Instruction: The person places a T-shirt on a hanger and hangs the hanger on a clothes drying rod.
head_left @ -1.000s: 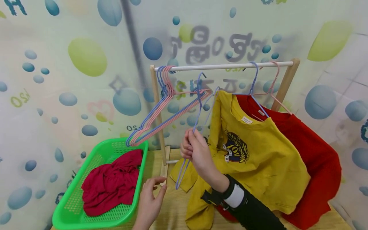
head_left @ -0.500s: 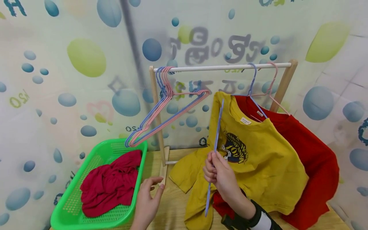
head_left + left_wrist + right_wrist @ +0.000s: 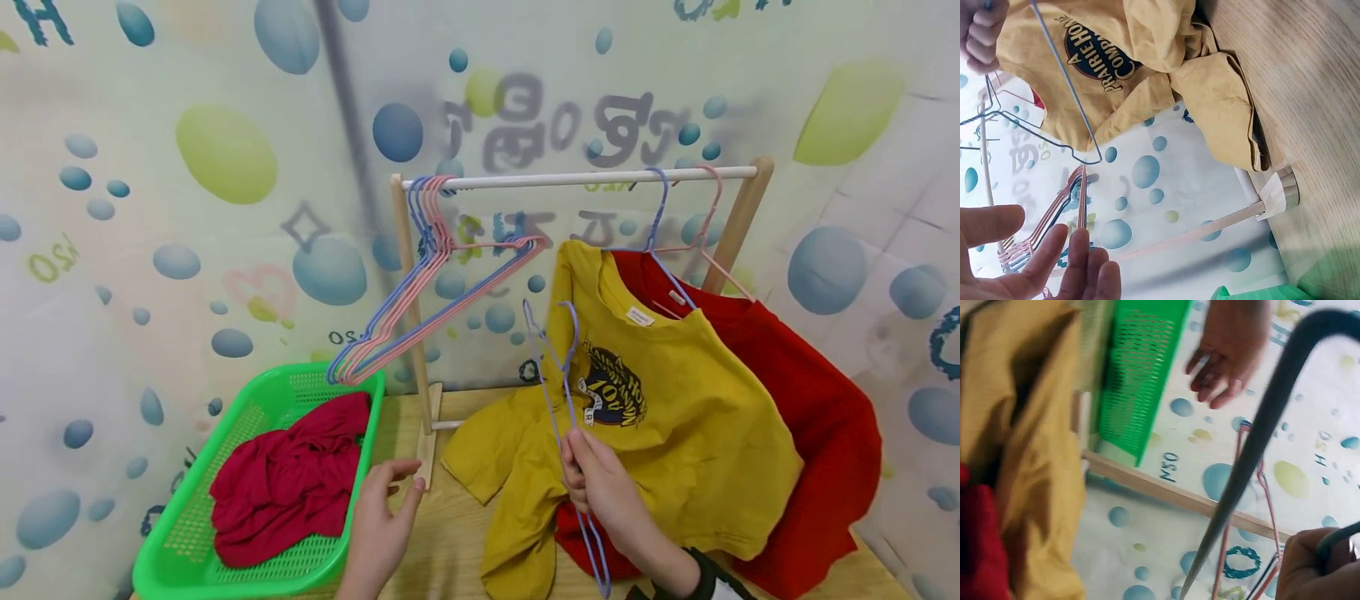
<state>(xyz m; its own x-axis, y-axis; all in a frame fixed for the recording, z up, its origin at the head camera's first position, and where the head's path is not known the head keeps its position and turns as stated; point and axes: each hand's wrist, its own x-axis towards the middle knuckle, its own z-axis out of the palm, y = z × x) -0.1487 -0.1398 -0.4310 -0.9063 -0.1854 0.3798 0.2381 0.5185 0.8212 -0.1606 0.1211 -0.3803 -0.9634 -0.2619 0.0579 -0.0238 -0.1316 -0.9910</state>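
Note:
My right hand (image 3: 600, 479) grips a blue clothes hanger (image 3: 566, 392) in front of the yellow shirt. The hanger tilts, its hook up and its lower end close over the table. My left hand (image 3: 382, 517) hovers beside the basket with fingers loosely bent and nothing in them; its spread fingers (image 3: 1072, 262) also show in the left wrist view. On a blue hanger at the rack's right end hangs the yellow shirt (image 3: 675, 400), one sleeve lying on the table. Behind it a red sweater (image 3: 832, 417) hangs from a pink hanger (image 3: 716, 217).
A green basket (image 3: 172, 517) at left contains a crumpled dark red garment (image 3: 292, 479). Several pink and blue hangers (image 3: 442, 275) hang at the left end of the white rail (image 3: 570, 178). The rack's wooden post (image 3: 420, 350) stands between basket and yellow shirt.
My right hand has moved right and down with the blue hanger, which has turned so that its hook shows again. The left hand has stayed nearly in place.

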